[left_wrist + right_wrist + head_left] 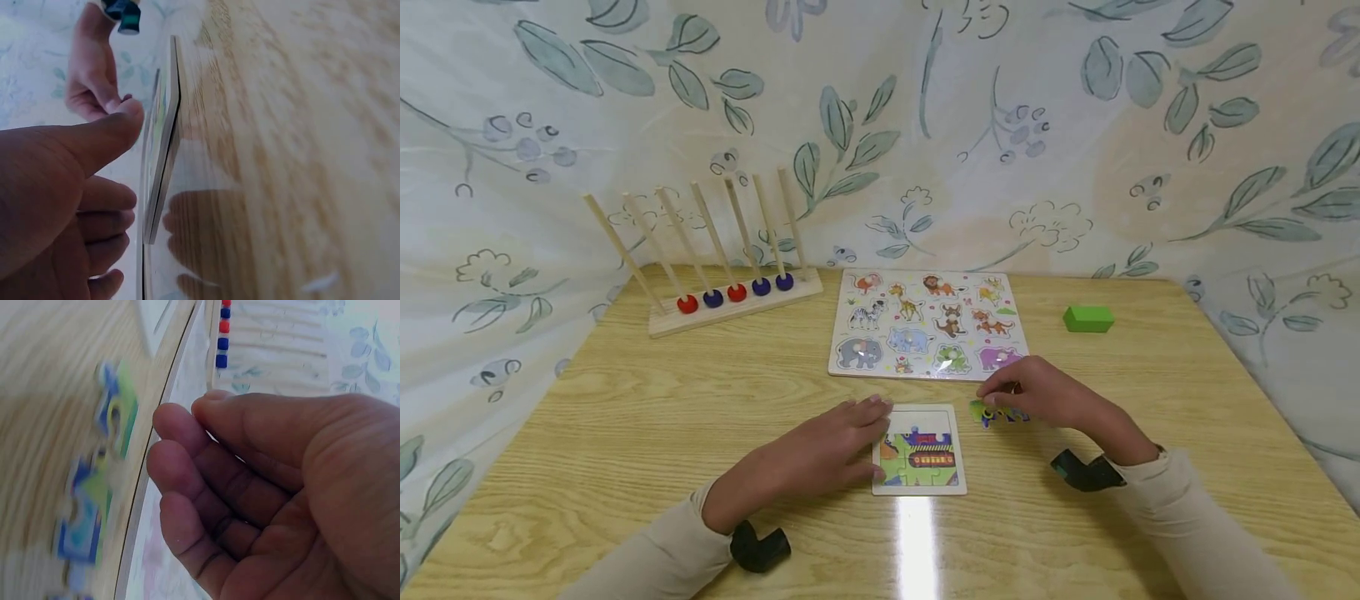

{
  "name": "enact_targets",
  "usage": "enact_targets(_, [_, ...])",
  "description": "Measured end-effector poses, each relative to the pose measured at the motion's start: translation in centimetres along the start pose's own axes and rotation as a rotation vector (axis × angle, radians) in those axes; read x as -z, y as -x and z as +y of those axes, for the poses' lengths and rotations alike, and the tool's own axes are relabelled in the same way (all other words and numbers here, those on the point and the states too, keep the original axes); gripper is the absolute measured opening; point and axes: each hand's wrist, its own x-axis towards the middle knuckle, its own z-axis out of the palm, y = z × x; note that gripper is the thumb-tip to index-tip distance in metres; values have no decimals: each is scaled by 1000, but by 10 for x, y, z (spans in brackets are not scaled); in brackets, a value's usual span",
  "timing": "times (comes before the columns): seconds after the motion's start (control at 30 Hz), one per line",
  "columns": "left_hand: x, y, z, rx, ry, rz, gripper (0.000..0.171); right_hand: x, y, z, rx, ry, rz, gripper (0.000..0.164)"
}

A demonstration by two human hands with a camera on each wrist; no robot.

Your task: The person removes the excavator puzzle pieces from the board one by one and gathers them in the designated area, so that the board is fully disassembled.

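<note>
My left hand [823, 446] rests at the left edge of a small jigsaw puzzle board [921, 419]. Assembled pieces [931, 458] with a red and yellow vehicle on green fill its lower part, while a strip along the top is bare. In the left wrist view, the thumb [115, 134] lies by the board's edge. Right of the board, my right hand [1052, 396] hovers over several loose puzzle pieces [985, 414] in green and blue. The right wrist view shows its thumb against the index finger with nothing visible between them; the loose pieces [81, 519] lie on the table.
Behind the small board lies a larger animal peg puzzle [928, 325]. A wooden rack [737, 308] with upright rods and red and blue beads stands back left. At the back right is a green block [1088, 318]. A patterned cloth [880, 125] hangs behind the table [647, 417].
</note>
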Motion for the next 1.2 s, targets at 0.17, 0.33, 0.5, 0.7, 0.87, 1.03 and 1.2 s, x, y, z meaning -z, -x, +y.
enact_targets(0.17, [0, 2, -1, 33, -16, -53, 76, -10, -6, -10, 86, -49, -48, 14])
enact_targets(0.33, [-2, 2, -2, 56, -27, -80, 81, -21, -11, -20, 140, -109, -145, 15])
enact_targets(0.5, [-3, 1, -1, 61, -20, -81, 83, -30, -15, -26, 187, -113, -167, 16])
enact_targets(0.7, [-5, -1, -1, 78, -4, -59, 75, -38, -17, -29, 204, -148, -172, 21])
enact_targets(0.87, [-6, -4, 1, 79, -34, -17, 69, -42, -18, -33, 219, -187, -185, 21])
enact_targets(1.03, [-7, -6, 4, 89, -74, 8, 69, -46, -22, -39, 223, -188, -189, 21])
enact_targets(1.2, [-7, -8, 5, 104, -56, 11, 70, -49, -27, -45, 236, -179, -185, 22])
